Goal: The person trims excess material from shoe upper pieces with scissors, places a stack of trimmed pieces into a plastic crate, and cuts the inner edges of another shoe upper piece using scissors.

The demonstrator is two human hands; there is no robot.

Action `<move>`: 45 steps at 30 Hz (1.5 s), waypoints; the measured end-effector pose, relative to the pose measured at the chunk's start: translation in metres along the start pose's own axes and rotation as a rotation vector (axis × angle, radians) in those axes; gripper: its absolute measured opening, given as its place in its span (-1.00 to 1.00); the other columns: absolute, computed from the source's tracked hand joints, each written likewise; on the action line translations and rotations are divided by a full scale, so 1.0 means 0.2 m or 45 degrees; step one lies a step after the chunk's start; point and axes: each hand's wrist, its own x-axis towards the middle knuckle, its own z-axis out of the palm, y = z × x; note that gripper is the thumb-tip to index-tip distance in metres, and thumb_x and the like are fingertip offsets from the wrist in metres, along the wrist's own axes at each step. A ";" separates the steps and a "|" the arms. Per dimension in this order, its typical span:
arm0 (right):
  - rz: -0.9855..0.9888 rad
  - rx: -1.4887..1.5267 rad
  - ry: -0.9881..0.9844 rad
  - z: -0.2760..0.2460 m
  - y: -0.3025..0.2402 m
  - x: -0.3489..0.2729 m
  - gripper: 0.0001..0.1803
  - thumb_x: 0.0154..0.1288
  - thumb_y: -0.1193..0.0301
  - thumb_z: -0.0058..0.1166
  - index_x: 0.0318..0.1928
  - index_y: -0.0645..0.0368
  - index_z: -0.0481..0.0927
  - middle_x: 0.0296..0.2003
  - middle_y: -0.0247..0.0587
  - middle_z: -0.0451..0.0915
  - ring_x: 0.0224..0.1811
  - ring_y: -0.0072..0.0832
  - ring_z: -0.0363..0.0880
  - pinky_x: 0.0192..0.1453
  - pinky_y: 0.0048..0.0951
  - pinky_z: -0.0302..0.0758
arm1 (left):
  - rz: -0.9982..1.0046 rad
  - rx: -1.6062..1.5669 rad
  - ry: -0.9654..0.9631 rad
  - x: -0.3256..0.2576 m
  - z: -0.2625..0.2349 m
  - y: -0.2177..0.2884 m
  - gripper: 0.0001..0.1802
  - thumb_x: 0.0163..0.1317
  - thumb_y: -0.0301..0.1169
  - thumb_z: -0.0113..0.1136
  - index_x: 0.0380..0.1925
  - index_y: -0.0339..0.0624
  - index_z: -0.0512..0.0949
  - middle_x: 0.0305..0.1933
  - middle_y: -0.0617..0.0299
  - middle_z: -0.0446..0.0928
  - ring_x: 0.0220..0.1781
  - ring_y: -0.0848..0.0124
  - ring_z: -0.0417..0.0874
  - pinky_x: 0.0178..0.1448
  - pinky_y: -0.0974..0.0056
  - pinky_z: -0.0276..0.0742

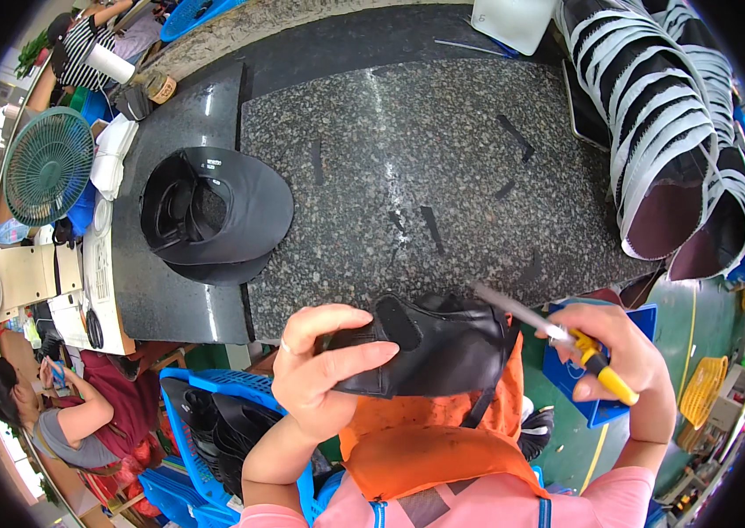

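My left hand (324, 356) grips the left end of a black leather shoe upper (456, 348), with the thumb and fingers on its surface. The piece is held over the front edge of the speckled stone table and has a fuzzy oval patch on it. My right hand (619, 348) is closed round the yellow-and-black handle of a tool (597, 356). Its long metal blade, smeared by motion, points left toward the far edge of the piece. Whether it is a knife or scissors does not show. Several thin black scraps (431, 229) lie on the table (346, 114).
Nested black uppers (240, 211) sit at the left. Tall stacks of black, white-edged pieces (663, 132) stand at the right. A blue basket (205, 387) with black pieces is below left, and a blue bin (645, 321) is behind my right hand. Two people work at the left.
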 end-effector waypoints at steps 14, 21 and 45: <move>-0.381 -0.922 0.268 -0.09 -0.02 -0.01 -0.30 -0.30 0.15 0.49 -0.01 0.08 0.67 -0.50 -0.37 0.38 -0.56 -0.38 0.44 -0.52 -0.34 0.33 | -0.092 -0.259 0.135 -0.02 -0.03 -0.07 -0.85 -0.06 -0.54 0.45 -0.43 -0.06 0.76 -0.09 0.07 0.59 -0.14 0.30 0.61 -0.10 0.31 0.54; -0.470 -0.942 0.242 -0.09 0.00 0.04 -0.34 -0.22 0.20 0.42 0.04 0.05 0.66 -0.51 -0.37 0.37 -0.56 -0.40 0.45 -0.51 -0.35 0.37 | -0.200 -0.411 0.103 -0.01 -0.04 -0.06 -0.83 -0.10 -0.60 0.46 -0.47 -0.09 0.75 -0.12 0.06 0.61 -0.13 0.30 0.64 -0.09 0.31 0.57; -0.564 -0.759 0.164 -0.08 0.04 0.14 -0.29 -0.19 0.26 0.43 0.12 0.00 0.64 -0.40 -0.30 0.47 -0.44 -0.29 0.50 -0.40 -0.30 0.38 | -0.342 -0.585 -0.031 0.05 -0.06 -0.06 -0.84 -0.06 -0.64 0.40 -0.45 -0.16 0.75 -0.19 0.02 0.65 -0.19 0.31 0.67 -0.17 0.36 0.57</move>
